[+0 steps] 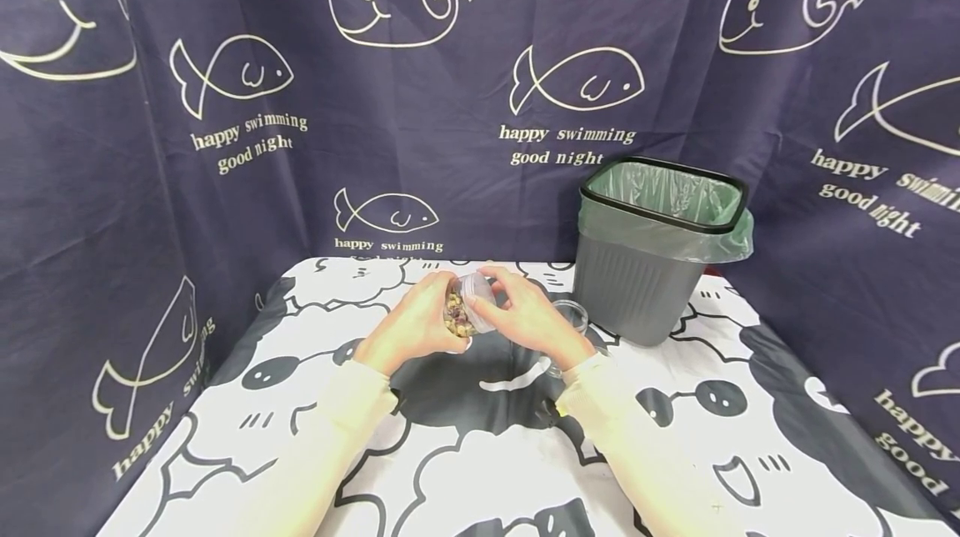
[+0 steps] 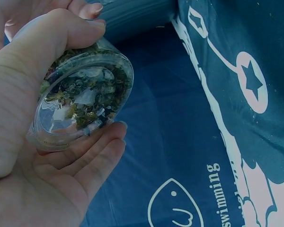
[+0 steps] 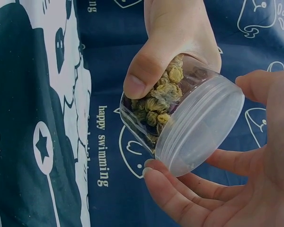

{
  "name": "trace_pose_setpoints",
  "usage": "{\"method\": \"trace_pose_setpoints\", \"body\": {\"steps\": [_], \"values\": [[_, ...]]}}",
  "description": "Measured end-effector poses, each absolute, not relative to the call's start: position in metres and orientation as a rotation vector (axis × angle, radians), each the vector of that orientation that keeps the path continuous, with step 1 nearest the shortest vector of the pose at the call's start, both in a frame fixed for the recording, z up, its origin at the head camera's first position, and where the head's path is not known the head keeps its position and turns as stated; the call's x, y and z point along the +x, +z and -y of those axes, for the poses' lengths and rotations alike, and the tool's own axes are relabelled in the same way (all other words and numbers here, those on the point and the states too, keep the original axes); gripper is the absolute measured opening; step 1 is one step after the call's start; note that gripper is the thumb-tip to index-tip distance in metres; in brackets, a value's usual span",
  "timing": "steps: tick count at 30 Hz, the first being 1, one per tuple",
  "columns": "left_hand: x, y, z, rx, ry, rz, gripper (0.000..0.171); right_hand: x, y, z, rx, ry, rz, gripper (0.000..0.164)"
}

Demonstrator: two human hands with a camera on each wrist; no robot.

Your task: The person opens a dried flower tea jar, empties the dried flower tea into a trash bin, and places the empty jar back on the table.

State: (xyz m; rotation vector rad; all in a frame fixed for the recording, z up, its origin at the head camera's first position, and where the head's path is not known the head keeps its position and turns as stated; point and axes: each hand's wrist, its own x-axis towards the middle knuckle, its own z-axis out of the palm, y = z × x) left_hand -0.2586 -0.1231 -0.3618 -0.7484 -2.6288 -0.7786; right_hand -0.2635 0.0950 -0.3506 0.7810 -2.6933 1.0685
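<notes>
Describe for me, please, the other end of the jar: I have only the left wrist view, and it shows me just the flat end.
Observer: The right wrist view shows a whitish, translucent lid on that end of the jar.
Operator: Thank you. Is something holding this lid?
Observer: Yes, the right hand grips it by its edge.
Operator: And what does the head view show at the right?
Observer: A dark grey bin, with a green liner hanging outside below its black rim.

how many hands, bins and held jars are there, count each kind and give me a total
Hands: 2 (left hand, right hand)
Bin: 1
Held jar: 1
Total: 4
</notes>
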Motion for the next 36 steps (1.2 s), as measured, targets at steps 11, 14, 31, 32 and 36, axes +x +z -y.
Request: {"method": "trace_pose_setpoints", "body": {"steps": [11,14,31,32,36], "values": [[-0.2578,-0.3620,0.1237,-0.741,-0.779,2.639,0.083,-0.2635,-0.3508,-0.0940,0.786,1.061,2.696,0.063],[-0.2579,-0.3616,0.1233,-0.735,-0.781,2.648,0.084,-0.2637,-0.3508,-0.0936,0.794,1.058,2.691,0.064],[-0.2581,-0.3639,0.1236,-0.731,-0.780,2.655,0.084,-0.2632,-0.3516,-0.0933,0.764,1.048,2.733,0.066],[-0.2582,-0.3641,0.1237,-0.732,-0.779,2.655,0.083,-0.2634,-0.3518,-0.0934,0.762,1.047,2.733,0.066],[-0.2590,-0.3646,0.1244,-0.731,-0.779,2.655,0.083,-0.2640,-0.3520,-0.0936,0.769,1.055,2.726,0.065]]}}
